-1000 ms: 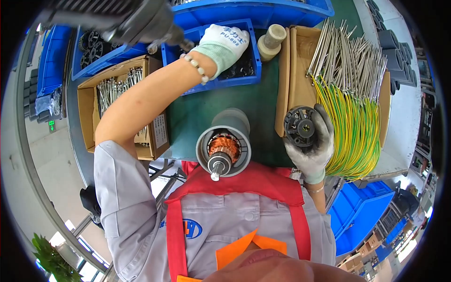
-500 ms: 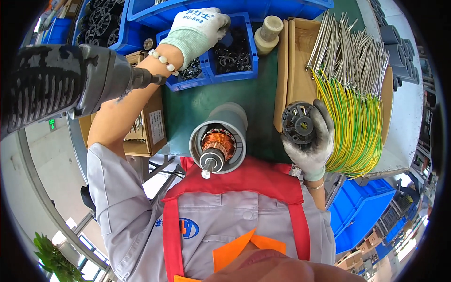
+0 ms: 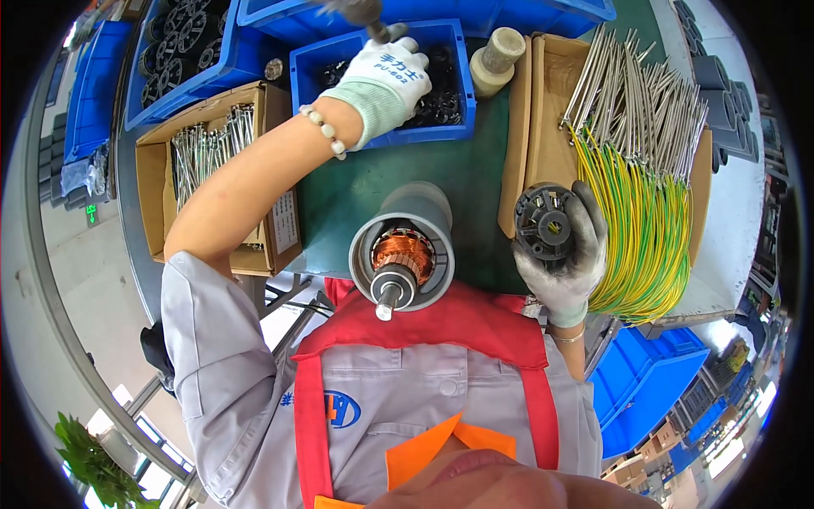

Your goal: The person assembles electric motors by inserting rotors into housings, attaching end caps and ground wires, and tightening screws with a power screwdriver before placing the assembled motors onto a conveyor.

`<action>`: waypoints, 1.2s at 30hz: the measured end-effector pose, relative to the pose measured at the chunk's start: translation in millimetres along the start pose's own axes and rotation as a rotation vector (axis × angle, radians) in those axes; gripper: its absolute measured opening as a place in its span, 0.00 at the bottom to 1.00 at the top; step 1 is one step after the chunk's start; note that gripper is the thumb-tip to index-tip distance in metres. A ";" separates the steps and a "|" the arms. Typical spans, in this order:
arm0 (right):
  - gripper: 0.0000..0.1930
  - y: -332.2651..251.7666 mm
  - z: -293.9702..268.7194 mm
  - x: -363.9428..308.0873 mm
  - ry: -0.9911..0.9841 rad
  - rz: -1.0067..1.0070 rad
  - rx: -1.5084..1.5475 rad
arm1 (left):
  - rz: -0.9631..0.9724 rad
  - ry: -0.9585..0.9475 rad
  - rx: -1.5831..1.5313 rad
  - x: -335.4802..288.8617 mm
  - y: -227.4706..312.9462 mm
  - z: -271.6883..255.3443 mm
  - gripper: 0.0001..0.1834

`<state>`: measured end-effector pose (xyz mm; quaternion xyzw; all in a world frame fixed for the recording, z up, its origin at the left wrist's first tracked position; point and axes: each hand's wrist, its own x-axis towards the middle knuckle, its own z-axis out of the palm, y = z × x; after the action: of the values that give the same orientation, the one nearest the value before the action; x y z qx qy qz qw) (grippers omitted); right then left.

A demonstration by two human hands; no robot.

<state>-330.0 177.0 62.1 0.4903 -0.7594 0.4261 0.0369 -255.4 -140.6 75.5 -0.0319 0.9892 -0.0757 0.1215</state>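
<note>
My left hand (image 3: 392, 78), in a white glove, is over a blue bin (image 3: 469, 85) of small black parts. Its fingers are curled in and the tips are hidden, so whatever they may hold does not show. In my right hand (image 3: 566, 270), also gloved, is a round black plastic end cap (image 3: 543, 222) with a hole in its centre, gripped by its edge. Between my arms a grey cylindrical motor housing (image 3: 413, 202) lies on its side, open end toward me. From it protrude the copper-wound armature (image 3: 402, 253) and its metal shaft (image 3: 387, 304).
A power tool (image 3: 360, 10) hangs close to my left fingers, partly out of view. At right, a cardboard box (image 3: 543, 102) holds metal rods and yellow-green wires (image 3: 640, 237). Another box (image 3: 153, 161) of metal rods stands left. A pale cylindrical piece (image 3: 500, 55) stands beside the blue bin.
The power tool has swung from the left side to the far edge. My left hand has moved slightly right and nearer. My right hand still holds the end cap in about the same place.
</note>
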 end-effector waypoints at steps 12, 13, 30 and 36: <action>0.39 -4.9 0.2 2.8 0.022 0.001 0.002 | -0.036 -0.170 0.010 6.6 3.3 -8.6 0.11; 0.39 -4.4 0.2 1.6 0.025 -0.007 -0.001 | -0.040 -0.162 0.011 4.7 2.6 -9.9 0.11; 0.39 -7.1 -1.5 -1.9 0.021 -0.025 -0.008 | -0.390 0.296 -0.909 -87.4 -2.8 0.3 0.13; 0.37 -27.8 -31.4 -3.9 0.184 0.204 0.706 | -0.106 0.835 -0.869 -175.2 54.6 -46.5 0.11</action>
<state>-317.7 196.8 97.1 0.3542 -0.6042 0.7054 -0.1090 -99.6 -65.8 152.7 -0.0955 0.8907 0.3233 -0.3049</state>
